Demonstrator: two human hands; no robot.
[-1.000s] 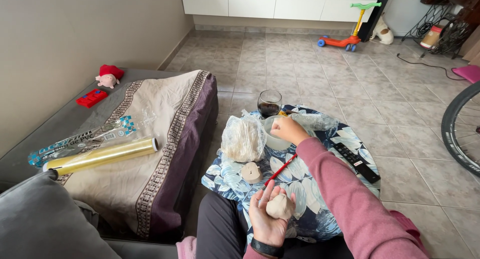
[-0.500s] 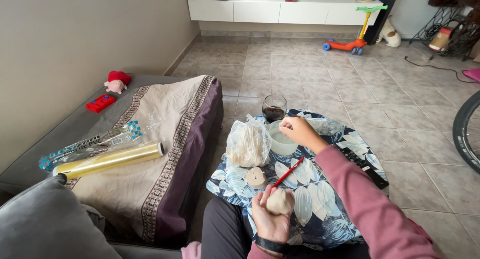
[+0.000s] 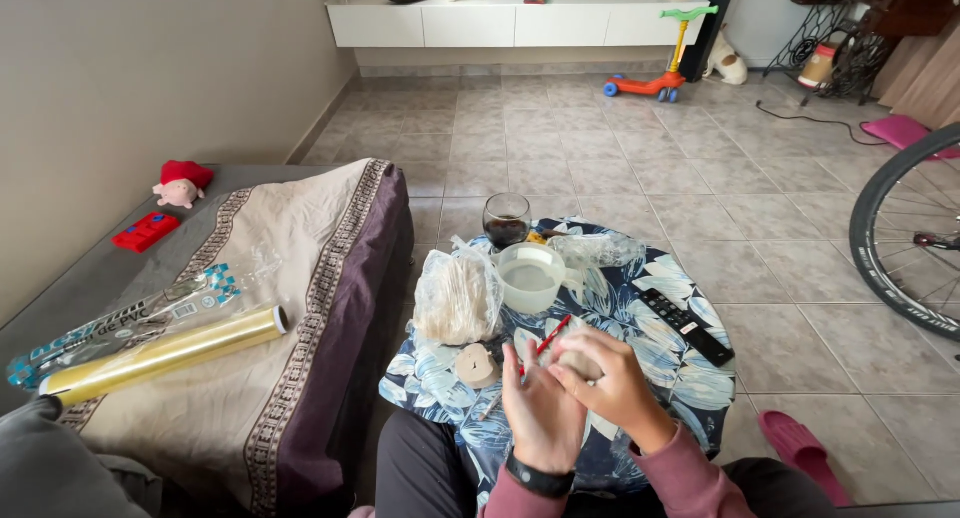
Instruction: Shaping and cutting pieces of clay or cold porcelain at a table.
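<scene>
Clay lump [image 3: 578, 363] sits between our left hand [image 3: 540, 418] and right hand [image 3: 615, 388], both grips closed around it above the near edge of the bench [image 3: 440, 388]. A red stick [image 3: 548, 340] pokes out beside our fingers. We judge a slip could drop it onto our lap. A bowl [image 3: 530, 276], a glass [image 3: 507, 221] and a bag [image 3: 458, 298] crowd the far side; free room lies right, near the remote [image 3: 687, 325].

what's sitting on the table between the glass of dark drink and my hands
In the head view, a white bowl of pale liquid sits between the glass and the hands; a red pencil lies nearer the hands.
</scene>
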